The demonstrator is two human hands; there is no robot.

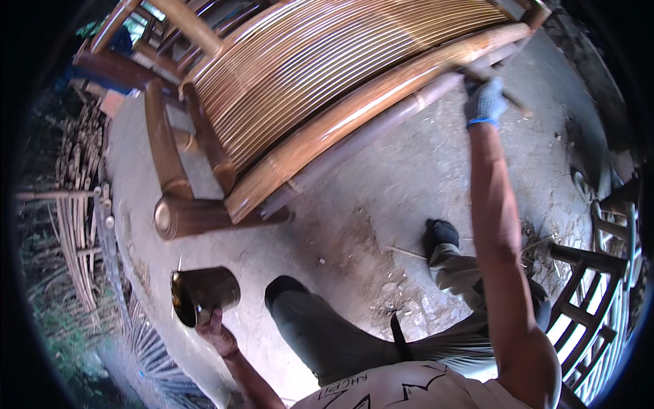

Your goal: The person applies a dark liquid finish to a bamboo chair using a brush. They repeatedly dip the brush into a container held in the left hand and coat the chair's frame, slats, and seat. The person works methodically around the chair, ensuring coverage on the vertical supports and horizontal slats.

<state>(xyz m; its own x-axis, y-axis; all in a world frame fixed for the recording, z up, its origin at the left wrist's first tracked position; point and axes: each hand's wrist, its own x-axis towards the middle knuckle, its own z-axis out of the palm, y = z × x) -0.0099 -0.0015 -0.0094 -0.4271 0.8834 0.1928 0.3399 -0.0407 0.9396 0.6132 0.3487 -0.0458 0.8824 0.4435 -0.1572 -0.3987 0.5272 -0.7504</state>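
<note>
My bare left hand (216,334) grips a dark metal can (221,290), tilted with its mouth to the left and something glossy and amber inside. On the right, my right hand (485,102) wears a pale knit glove with a blue cuff. Its fingers are wrapped round the wooden handle of a brush (521,108), blurred by motion. The brush's far end is at the lower rail (436,88) of a bamboo bench, just under the shiny front pole (354,119); whether it touches is hard to tell. Behind them spreads the slatted bamboo seat (320,65).
The bench's post and foot (184,217) jut out at the left. Bamboo sticks (82,238) are piled beyond the floor's left edge. A dark ladder-like bamboo frame (586,293) stands at the right. My legs (327,334) straddle the dusty concrete floor (340,238).
</note>
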